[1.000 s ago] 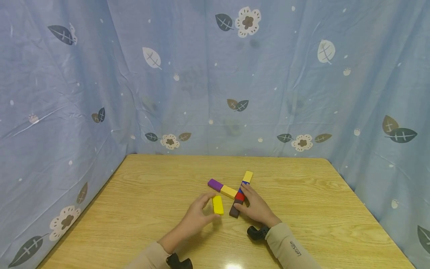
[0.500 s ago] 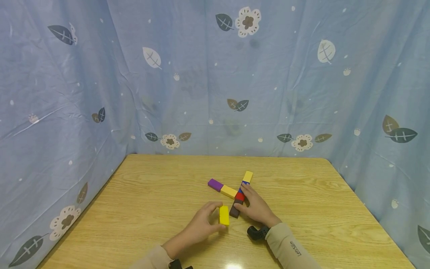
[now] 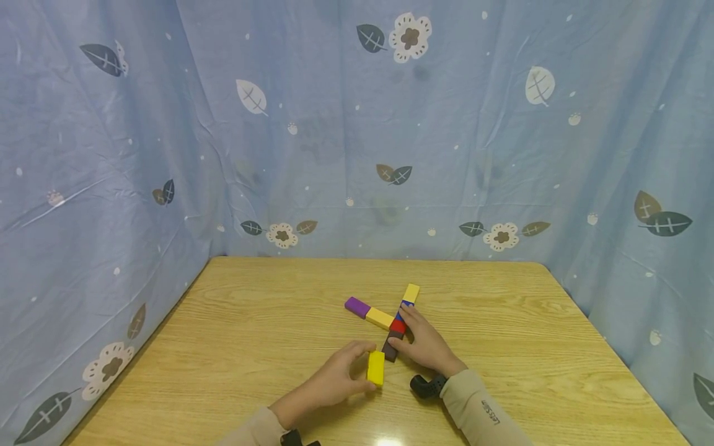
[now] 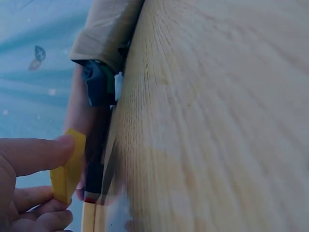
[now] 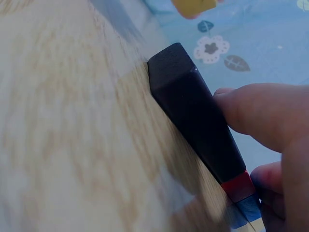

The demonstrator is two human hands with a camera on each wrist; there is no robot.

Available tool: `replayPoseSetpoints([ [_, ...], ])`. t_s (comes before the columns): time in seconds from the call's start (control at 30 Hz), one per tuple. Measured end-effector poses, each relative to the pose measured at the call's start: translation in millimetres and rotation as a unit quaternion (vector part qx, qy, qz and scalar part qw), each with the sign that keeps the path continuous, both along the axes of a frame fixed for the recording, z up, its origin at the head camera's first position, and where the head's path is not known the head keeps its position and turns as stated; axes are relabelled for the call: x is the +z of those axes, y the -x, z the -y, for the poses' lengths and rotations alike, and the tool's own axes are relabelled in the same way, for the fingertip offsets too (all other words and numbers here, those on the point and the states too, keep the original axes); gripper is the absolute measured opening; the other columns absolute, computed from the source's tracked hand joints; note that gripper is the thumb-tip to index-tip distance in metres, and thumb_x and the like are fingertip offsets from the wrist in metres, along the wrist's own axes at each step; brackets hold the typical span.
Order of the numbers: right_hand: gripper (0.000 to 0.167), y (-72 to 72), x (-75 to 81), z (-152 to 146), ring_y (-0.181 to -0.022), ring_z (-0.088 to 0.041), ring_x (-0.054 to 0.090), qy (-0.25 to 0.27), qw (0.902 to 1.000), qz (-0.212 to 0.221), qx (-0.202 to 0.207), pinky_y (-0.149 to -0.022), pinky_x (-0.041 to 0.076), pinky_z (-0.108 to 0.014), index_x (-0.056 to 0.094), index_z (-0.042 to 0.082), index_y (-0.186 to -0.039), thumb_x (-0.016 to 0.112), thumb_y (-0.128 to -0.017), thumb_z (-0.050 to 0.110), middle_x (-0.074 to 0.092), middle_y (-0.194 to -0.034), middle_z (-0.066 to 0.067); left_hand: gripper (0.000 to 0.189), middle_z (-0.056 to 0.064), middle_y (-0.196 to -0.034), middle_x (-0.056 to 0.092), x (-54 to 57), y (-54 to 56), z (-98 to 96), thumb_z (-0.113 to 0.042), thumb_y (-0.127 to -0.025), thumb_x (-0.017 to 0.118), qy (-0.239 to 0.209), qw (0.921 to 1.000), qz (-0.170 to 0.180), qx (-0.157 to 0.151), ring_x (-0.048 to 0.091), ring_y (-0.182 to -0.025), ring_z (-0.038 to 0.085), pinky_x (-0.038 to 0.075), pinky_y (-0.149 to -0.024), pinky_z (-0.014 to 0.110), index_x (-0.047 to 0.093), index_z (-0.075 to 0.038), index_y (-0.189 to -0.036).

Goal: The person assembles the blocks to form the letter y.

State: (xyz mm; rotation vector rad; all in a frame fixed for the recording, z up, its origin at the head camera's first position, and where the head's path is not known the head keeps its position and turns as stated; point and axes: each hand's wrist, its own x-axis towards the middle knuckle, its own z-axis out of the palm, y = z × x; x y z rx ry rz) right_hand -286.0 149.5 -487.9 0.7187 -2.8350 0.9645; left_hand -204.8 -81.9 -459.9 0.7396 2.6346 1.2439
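Observation:
My left hand (image 3: 339,375) pinches a bright yellow block (image 3: 376,368) between thumb and fingers. In the left wrist view that yellow block (image 4: 69,169) is held above the tabletop. My right hand (image 3: 428,345) rests on a row of blocks, its thumb touching the dark block (image 3: 393,344) and its fingertips on the blue block (image 3: 408,304). Between those two lies a red block (image 3: 398,326). A pale yellow block (image 3: 412,292) ends the row at the far side. Branching off leftward from the red one are another pale yellow block (image 3: 380,318) and a purple block (image 3: 357,306).
All the blocks lie near the middle of a wooden table (image 3: 251,310). A blue patterned curtain (image 3: 312,136) surrounds its back and sides. Black wrist cameras, such as the right one (image 3: 427,386), sit low near the tabletop.
My left hand has moved right and nearer the front edge, carrying the yellow block, which now is in front of the dark block. My right hand and the joined blocks have stayed put.

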Motion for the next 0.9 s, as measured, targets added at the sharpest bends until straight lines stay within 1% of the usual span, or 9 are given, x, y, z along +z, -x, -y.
replayPoseSetpoints([
  [0.1, 0.075, 0.6, -0.9, -0.2, -0.144, -0.032, 0.022, 0.003, 1.0000, -0.001, 0.001, -0.113, 0.027, -0.052, 0.036, 0.001, -0.145, 0.062, -0.089, 0.044, 0.027, -0.155, -0.014, 0.065, 0.004, -0.137, 0.049, -0.3, -0.3, 0.5, -0.030, -0.084, 0.071, 0.008, 0.9999, 0.008, -0.013, 0.045, -0.130, 0.029, 0.037, -0.107, 0.051, 0.044, -0.008, -0.139],
  [0.27, 0.075, 1.0, -1.5, -0.8, -0.144, -0.032, 0.022, 0.003, 1.0000, -0.002, 0.002, -0.113, 0.028, -0.052, 0.036, 0.001, -0.145, 0.062, -0.089, 0.044, 0.027, -0.155, -0.014, 0.066, 0.001, -0.136, 0.050, -2.1, 1.0, 1.7, -0.032, -0.084, 0.071, 0.029, 0.9991, 0.015, -0.026, 0.046, -0.128, 0.025, 0.039, -0.108, 0.047, 0.044, -0.009, -0.139],
  [0.33, 0.075, 0.8, -1.4, -1.0, -0.144, -0.032, 0.022, 0.003, 1.0000, -0.003, 0.003, -0.113, 0.028, -0.052, 0.036, 0.001, -0.144, 0.062, -0.089, 0.044, 0.027, -0.155, -0.014, 0.065, 0.000, -0.136, 0.050, -2.9, 1.8, 1.6, -0.032, -0.083, 0.072, 0.041, 0.9986, 0.016, -0.029, 0.045, -0.129, 0.023, 0.038, -0.109, 0.045, 0.045, -0.010, -0.139],
  [0.53, 0.075, 0.8, -2.7, -0.4, -0.144, -0.032, 0.022, 0.003, 1.0000, -0.007, 0.001, -0.113, 0.028, -0.052, 0.037, 0.001, -0.144, 0.062, -0.089, 0.044, 0.028, -0.155, -0.013, 0.065, 0.000, -0.140, 0.048, -4.4, 3.3, 0.7, -0.033, -0.083, 0.072, 0.064, 0.9968, 0.025, -0.042, 0.040, -0.134, 0.024, 0.034, -0.111, 0.046, 0.045, -0.012, -0.139],
  [0.7, 0.076, 1.6, -4.3, -0.3, -0.144, -0.032, 0.022, 0.003, 1.0000, -0.009, 0.001, -0.113, 0.028, -0.052, 0.036, 0.001, -0.145, 0.062, -0.089, 0.045, 0.028, -0.155, -0.013, 0.067, 0.004, -0.142, 0.047, -3.3, 3.9, 0.2, -0.035, -0.084, 0.071, 0.083, 0.9950, 0.019, -0.052, 0.041, -0.134, 0.023, 0.035, -0.111, 0.042, 0.044, -0.010, -0.140],
  [0.9, 0.076, 1.8, -3.4, -0.5, -0.144, -0.032, 0.022, 0.005, 0.9999, -0.009, 0.001, -0.113, 0.028, -0.052, 0.036, 0.001, -0.144, 0.062, -0.088, 0.044, 0.027, -0.155, -0.013, 0.068, 0.004, -0.144, 0.046, -2.1, 5.1, -1.1, -0.034, -0.085, 0.070, 0.104, 0.9930, 0.011, -0.054, 0.042, -0.134, 0.022, 0.036, -0.111, 0.040, 0.042, -0.009, -0.142],
])
